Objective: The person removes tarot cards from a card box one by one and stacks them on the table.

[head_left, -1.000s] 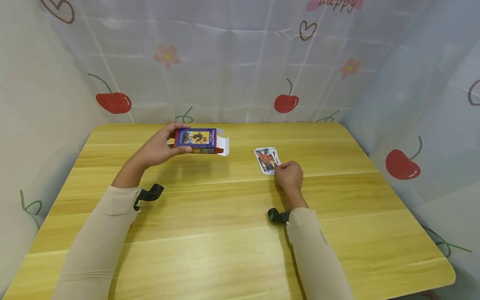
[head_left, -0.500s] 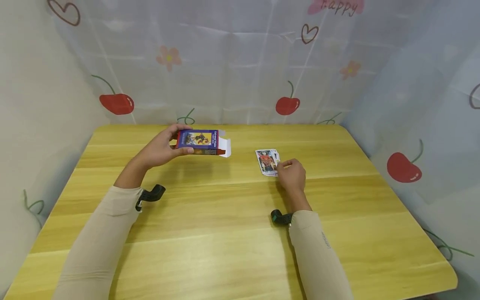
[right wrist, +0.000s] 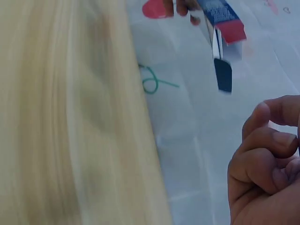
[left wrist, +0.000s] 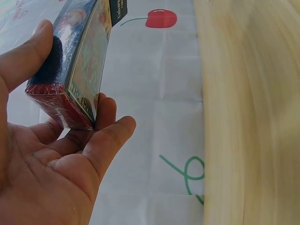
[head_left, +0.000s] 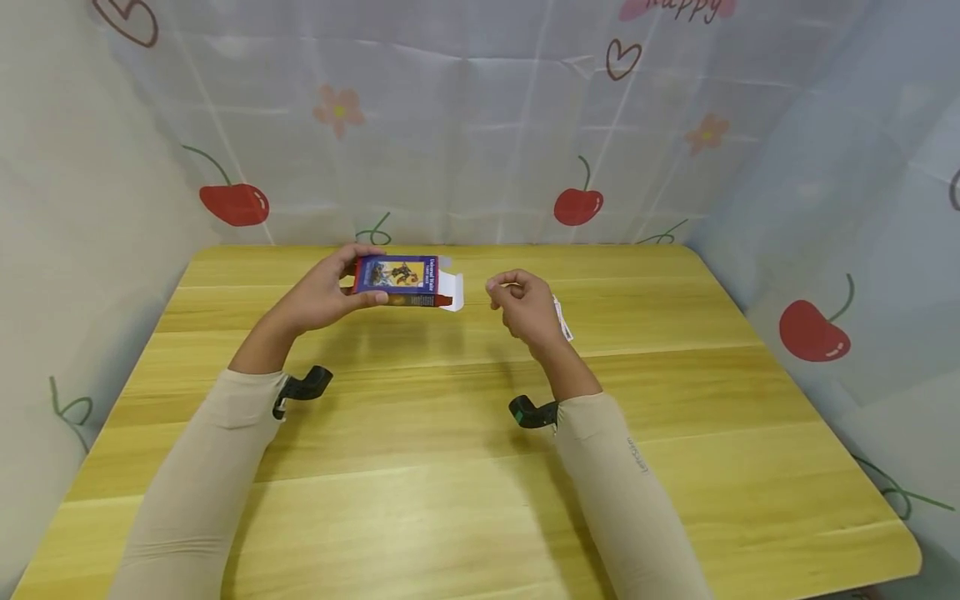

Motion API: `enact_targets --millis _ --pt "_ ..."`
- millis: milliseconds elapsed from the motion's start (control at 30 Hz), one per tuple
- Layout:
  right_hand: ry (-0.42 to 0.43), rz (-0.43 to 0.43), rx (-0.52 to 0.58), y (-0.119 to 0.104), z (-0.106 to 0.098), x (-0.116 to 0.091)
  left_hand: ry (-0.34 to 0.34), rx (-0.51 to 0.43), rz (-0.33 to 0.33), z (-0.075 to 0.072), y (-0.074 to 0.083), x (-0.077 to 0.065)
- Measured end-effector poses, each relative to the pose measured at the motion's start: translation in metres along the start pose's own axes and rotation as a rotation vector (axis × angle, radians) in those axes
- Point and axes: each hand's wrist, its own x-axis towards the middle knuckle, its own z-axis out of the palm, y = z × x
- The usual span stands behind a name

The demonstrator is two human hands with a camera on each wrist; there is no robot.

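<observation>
My left hand (head_left: 318, 292) grips a blue and red tarot card box (head_left: 397, 275), thumb along the near side and fingers round the back. The left wrist view shows the box (left wrist: 77, 61) tilted, with the palm (left wrist: 47, 164) under its red end. The box's white flap (head_left: 452, 292) sticks out open on the right, above the table. To the right of the flap is my right hand (head_left: 528, 308), fingers curled in and the fingertips close to the thumb. No card shows in these fingers (right wrist: 262, 159). Behind this hand, the tarot cards (head_left: 564, 320) lie on the table, mostly hidden.
The wood-grain table (head_left: 420, 467) has its far edge against a white curtain (head_left: 450, 125) printed with cherries and flowers. A black wrist camera (head_left: 306, 385) sits on the left sleeve, and another camera (head_left: 534, 412) on the right sleeve.
The right hand has left the edge of the cards and moved left and away from me, toward the box's open end. The cards stay on the table. The left hand holds the box nearly still.
</observation>
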Motion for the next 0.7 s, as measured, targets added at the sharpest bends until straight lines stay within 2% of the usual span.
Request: enact_targets --millis 133,300,433,700 --pt "-0.072 0.035 0.015 -0.015 0.016 0.008 -0.001 -0.009 -0.006 -0.001 0.001 -0.001" --pt "-0.124 0.105 -0.082 -0.025 0.031 0.016 0.002 -0.023 -0.013 -0.001 0.001 -0.001" --pt "-0.131 0.131 -0.138 -0.027 0.038 0.018 0.005 -0.019 0.001 -0.001 0.001 -0.001" --pt "-0.134 0.178 -0.059 -0.031 0.049 0.021 0.001 -0.037 0.015 -0.003 -0.001 -0.001"
